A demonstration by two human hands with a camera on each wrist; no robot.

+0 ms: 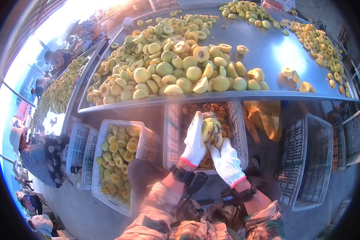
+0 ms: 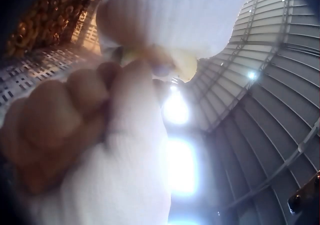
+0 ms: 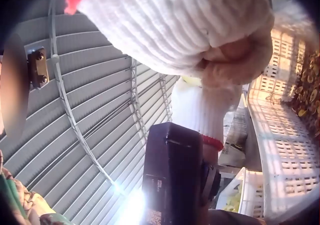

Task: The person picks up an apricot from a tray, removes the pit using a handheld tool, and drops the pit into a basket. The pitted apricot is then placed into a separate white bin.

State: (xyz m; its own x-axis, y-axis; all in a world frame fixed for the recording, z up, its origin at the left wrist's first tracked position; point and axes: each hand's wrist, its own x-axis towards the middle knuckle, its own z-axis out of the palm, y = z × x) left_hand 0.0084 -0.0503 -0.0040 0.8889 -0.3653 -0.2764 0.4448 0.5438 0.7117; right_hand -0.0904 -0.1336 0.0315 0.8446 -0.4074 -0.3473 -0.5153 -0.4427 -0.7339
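Both hands wear white knit gloves and meet over a crate of pits. My left hand (image 1: pixel 194 138) holds a yellow-green peach (image 1: pixel 208 127), with its fingers along the fruit's left side. From the right, my right hand (image 1: pixel 228 159) grips a small dark metal tool (image 1: pixel 217 134) against the peach's cut side. The tool's exact kind cannot be told. In the left wrist view a blurred bit of the peach (image 2: pixel 186 66) shows between the gloves. The right wrist view has the curled right hand (image 3: pixel 220 45) in front, covering most of the fruit.
A metal table (image 1: pixel 260 60) ahead bears a big heap of peaches (image 1: pixel 164 68), many halved. Below the hands stands the white crate (image 1: pixel 173 132) with brown pits. Peach halves fill a crate (image 1: pixel 104 156) to the left; another crate (image 1: pixel 316 160) stands right. People work at the far left.
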